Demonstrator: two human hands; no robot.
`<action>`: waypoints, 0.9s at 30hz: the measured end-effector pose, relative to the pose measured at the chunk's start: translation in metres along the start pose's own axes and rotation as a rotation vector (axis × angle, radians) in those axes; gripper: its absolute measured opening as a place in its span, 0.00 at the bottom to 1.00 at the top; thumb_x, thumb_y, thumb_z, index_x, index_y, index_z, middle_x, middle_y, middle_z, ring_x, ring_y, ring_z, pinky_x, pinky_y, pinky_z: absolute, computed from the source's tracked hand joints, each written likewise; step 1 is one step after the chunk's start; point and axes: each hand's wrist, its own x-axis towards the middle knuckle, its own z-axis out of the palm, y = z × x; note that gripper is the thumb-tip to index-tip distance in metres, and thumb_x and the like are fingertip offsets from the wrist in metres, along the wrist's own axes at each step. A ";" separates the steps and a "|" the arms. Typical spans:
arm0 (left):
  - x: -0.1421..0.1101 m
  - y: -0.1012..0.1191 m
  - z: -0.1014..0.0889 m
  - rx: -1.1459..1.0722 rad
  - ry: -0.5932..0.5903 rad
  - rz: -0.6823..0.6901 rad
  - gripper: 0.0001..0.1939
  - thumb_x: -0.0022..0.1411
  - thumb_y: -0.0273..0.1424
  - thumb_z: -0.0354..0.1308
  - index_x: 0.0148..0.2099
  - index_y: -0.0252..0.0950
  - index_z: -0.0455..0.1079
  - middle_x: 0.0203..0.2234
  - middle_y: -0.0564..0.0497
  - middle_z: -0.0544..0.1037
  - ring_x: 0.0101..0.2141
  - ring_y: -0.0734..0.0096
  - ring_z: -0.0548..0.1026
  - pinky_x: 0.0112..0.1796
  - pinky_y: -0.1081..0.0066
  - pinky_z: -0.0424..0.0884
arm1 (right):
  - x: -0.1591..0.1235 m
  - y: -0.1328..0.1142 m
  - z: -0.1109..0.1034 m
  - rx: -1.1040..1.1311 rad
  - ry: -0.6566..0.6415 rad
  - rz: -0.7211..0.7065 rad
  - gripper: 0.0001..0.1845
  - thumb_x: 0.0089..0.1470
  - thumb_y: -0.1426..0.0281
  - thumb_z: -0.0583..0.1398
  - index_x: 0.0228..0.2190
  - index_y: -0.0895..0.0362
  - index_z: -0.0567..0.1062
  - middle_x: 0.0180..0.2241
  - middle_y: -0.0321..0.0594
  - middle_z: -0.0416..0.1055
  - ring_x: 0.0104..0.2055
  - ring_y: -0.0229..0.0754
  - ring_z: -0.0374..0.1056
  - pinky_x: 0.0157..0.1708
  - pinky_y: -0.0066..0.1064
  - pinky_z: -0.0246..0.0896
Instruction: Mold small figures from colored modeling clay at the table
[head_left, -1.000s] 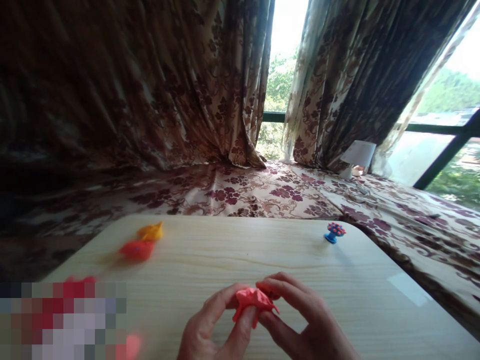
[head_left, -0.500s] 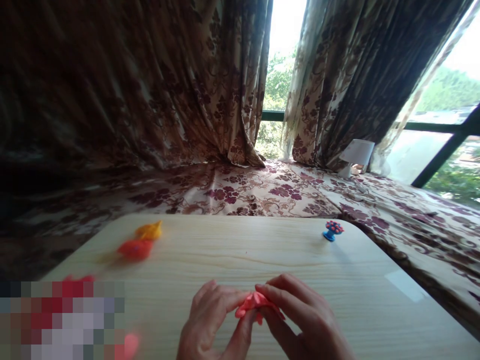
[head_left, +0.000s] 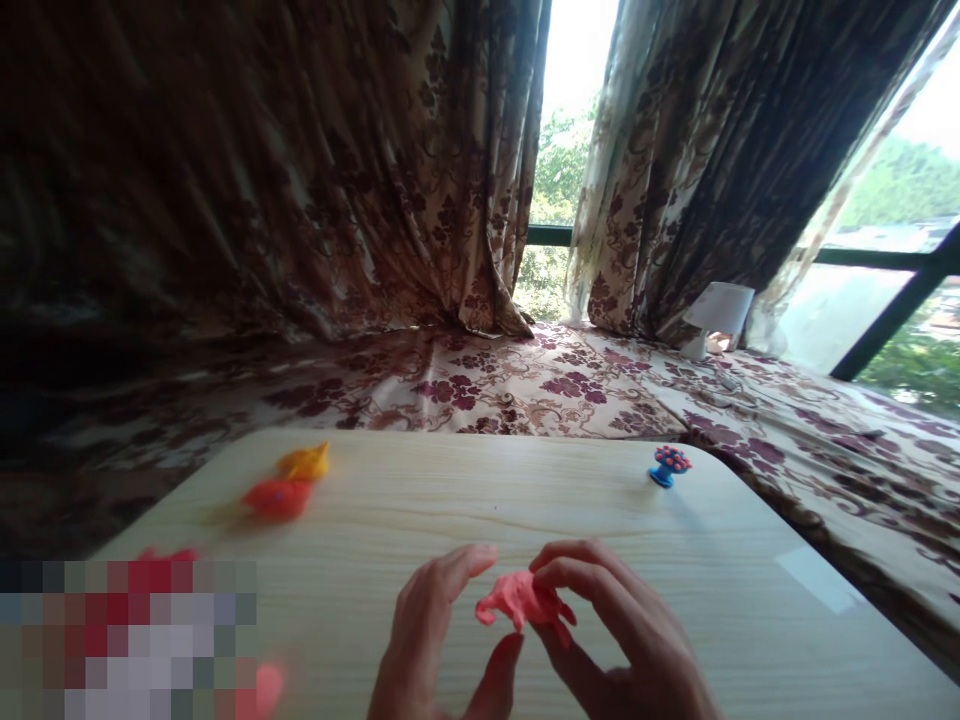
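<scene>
My right hand (head_left: 622,625) pinches a lump of pink modelling clay (head_left: 517,598) between thumb and fingers, just above the near part of the table. The clay is unevenly shaped, with several small stubs sticking out and a curled bit at its left end. Around the clay's left side is my left hand (head_left: 442,625), its fingers and thumb spread apart. The left thumb tip comes close below the clay; I cannot tell whether it touches.
On the pale wooden table (head_left: 420,500), a blue clay stand with red dots (head_left: 667,466) is at the back right. A yellow clay piece (head_left: 306,462) and a red-orange one (head_left: 277,499) lie at the left. A pink lump (head_left: 268,688) is nearer. Beyond stands a white lamp (head_left: 720,306).
My left hand has let go of the pink clay and its fingers have spread away to the left. The right hand still holds the clay, which now shows more of its shape.
</scene>
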 end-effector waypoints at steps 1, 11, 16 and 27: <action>0.000 -0.001 0.000 0.015 -0.002 -0.002 0.17 0.54 0.32 0.57 0.48 0.40 0.65 0.41 0.48 0.76 0.43 0.65 0.74 0.45 0.67 0.70 | 0.000 0.000 -0.001 -0.019 -0.001 -0.016 0.11 0.50 0.80 0.55 0.35 0.55 0.67 0.33 0.41 0.69 0.33 0.37 0.67 0.31 0.26 0.65; 0.006 -0.011 -0.008 0.105 -0.068 0.275 0.15 0.52 0.27 0.58 0.44 0.42 0.67 0.33 0.52 0.78 0.38 0.67 0.76 0.48 0.64 0.68 | 0.002 -0.002 -0.001 -0.028 0.013 -0.085 0.16 0.49 0.80 0.56 0.41 0.55 0.67 0.33 0.43 0.71 0.34 0.39 0.68 0.31 0.27 0.67; 0.006 -0.012 -0.007 0.125 -0.070 0.321 0.18 0.52 0.24 0.57 0.46 0.41 0.66 0.33 0.52 0.79 0.37 0.69 0.76 0.49 0.65 0.67 | 0.004 -0.001 0.000 0.006 -0.023 -0.078 0.16 0.49 0.79 0.58 0.41 0.55 0.69 0.33 0.43 0.72 0.33 0.39 0.69 0.31 0.26 0.67; 0.004 -0.011 -0.006 0.136 -0.097 0.356 0.17 0.52 0.23 0.58 0.44 0.40 0.67 0.31 0.52 0.79 0.35 0.70 0.76 0.50 0.62 0.64 | -0.002 0.002 0.000 -0.149 0.000 -0.143 0.14 0.50 0.79 0.56 0.41 0.57 0.69 0.32 0.44 0.72 0.31 0.39 0.68 0.29 0.27 0.67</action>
